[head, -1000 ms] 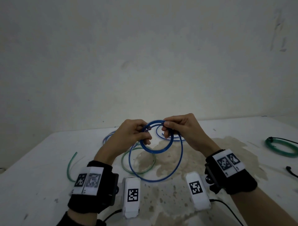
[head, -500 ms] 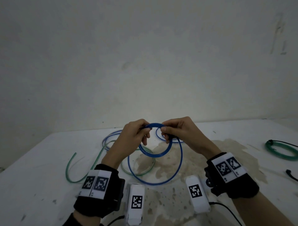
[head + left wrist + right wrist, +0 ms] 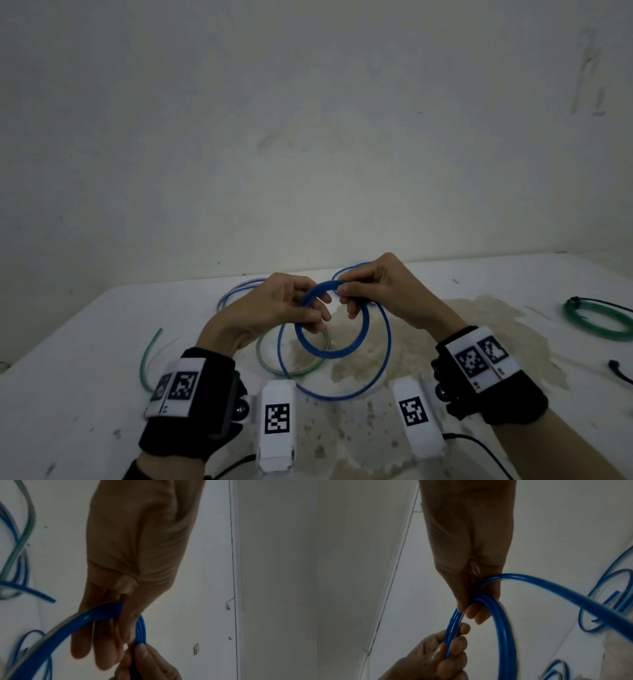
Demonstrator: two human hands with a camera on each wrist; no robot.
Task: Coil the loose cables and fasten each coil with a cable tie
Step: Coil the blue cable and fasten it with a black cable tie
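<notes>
A blue cable is wound into a small coil that both hands hold above the white table. My left hand grips the coil's left side, fingers curled round its strands. My right hand pinches the coil's top between thumb and fingers. A wider loose loop of the same blue cable hangs down onto the table and trails away behind the hands. A loose green cable lies on the table at the left, partly under the blue one.
A green coil lies at the table's right edge, with a black cable end near it. A brownish stain covers the table's middle. The wall rises just behind the table's far edge.
Both hands rose slightly and shifted right with the coil. The left hand's fingers slid lower along the coil's left side; the right hand's pinch stays at the top. The loose loop trails wider.
</notes>
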